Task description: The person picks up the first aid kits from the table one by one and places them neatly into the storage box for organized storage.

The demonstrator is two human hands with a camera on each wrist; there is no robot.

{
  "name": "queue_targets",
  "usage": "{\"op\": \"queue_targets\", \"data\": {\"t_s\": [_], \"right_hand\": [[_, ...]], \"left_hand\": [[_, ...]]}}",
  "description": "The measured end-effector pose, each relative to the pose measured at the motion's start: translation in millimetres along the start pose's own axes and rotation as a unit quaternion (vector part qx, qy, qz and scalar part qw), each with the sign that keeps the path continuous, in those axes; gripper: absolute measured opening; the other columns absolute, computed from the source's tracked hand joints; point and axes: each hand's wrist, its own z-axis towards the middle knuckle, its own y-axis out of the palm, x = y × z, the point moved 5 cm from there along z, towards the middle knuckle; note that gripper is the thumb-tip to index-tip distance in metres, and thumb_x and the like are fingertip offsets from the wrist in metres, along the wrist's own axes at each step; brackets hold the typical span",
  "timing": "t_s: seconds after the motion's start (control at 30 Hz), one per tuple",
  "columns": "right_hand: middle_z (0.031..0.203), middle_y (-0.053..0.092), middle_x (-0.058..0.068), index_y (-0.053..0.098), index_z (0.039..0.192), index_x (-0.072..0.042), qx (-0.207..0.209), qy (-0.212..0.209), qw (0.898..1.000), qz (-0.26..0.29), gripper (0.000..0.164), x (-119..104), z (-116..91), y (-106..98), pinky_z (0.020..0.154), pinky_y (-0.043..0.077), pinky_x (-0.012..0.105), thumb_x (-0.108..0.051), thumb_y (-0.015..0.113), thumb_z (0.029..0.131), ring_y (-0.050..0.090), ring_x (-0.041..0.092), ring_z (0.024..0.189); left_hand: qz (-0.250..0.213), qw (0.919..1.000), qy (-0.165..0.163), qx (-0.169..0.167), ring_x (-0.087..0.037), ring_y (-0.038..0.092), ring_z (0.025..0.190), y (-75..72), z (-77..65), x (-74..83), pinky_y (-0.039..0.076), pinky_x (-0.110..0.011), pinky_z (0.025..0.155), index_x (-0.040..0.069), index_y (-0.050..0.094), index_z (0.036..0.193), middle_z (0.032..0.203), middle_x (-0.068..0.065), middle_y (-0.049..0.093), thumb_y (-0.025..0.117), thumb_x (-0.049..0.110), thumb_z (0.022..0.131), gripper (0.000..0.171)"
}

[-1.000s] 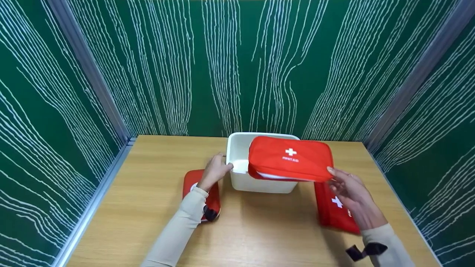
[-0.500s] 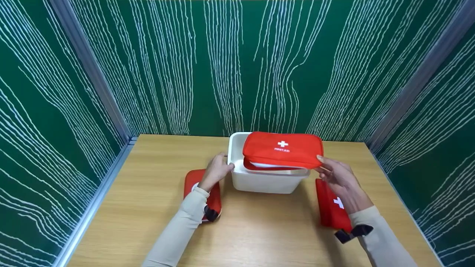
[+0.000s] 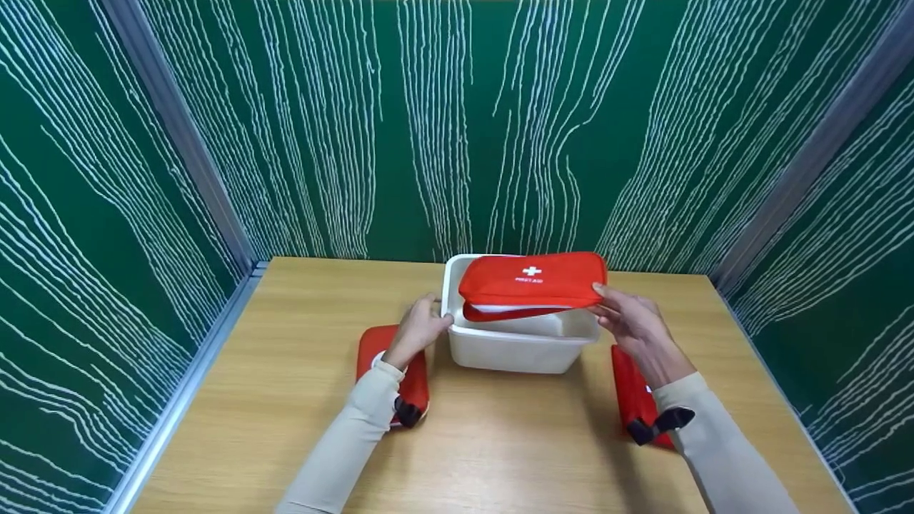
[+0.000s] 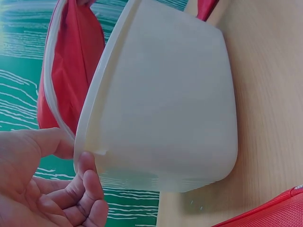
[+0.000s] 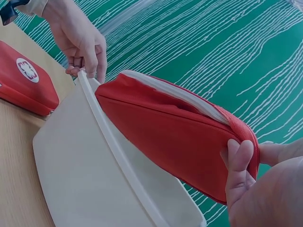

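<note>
My right hand (image 3: pixel 635 325) pinches the right end of a red first aid pouch (image 3: pixel 535 280), thumb on top and fingers beneath, as the right wrist view (image 5: pixel 265 179) also has it. The pouch is held flat over the mouth of a white plastic bin (image 3: pixel 510 353), its white zip edge facing me. At the bin's left rim my left hand (image 3: pixel 418 328) grips the edge between thumb and fingers; the left wrist view shows the fingers curled against the bin wall (image 4: pixel 165 94). Much of the bin's inside is hidden under the pouch.
A red hard-looking case (image 3: pixel 375 343) with a round white emblem lies left of the bin, partly under my left forearm. Another red pouch (image 3: pixel 632 392) lies at the right, partly covered by my right forearm. Green walls with white lines (image 3: pixel 428 128) enclose the wooden table (image 3: pixel 514 442).
My right hand has carried the red first aid pouch left and away from me, from the bin's right front to over its opening. The left hand has stayed on the rim.
</note>
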Motion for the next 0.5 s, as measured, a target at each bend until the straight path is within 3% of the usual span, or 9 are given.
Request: {"op": "queue_targets", "data": {"t_s": [0.33, 0.5], "right_hand": [[0.074, 0.074, 0.004, 0.059, 0.100, -0.007, -0.005, -0.036, 0.999, -0.013, 0.020, 3, 16, 19, 0.053, 0.052, 0.019, -0.016, 0.072, 0.088, 0.070, 0.013, 0.062], [0.072, 0.073, 0.004, 0.057, 0.103, -0.004, -0.010, -0.053, 0.998, -0.028, 0.023, 5, 21, 30, 0.051, 0.052, 0.019, -0.015, 0.072, 0.089, 0.069, 0.013, 0.059]], "left_hand": [[-0.004, 1.0000, 0.002, 0.004, -0.012, 0.051, 0.060, -0.4, -1.2, 0.5, 0.041, -0.021, 0.053, 0.001, 0.057, 0.129, 0.071, -0.003, 0.056, 0.066, 0.016, 0.088, 0.044], [-0.013, 0.9999, -0.004, 0.003, -0.011, 0.051, 0.060, 0.1, -0.9, 0.8, 0.042, -0.021, 0.054, 0.002, 0.057, 0.129, 0.071, -0.002, 0.057, 0.067, 0.017, 0.089, 0.044]]}}
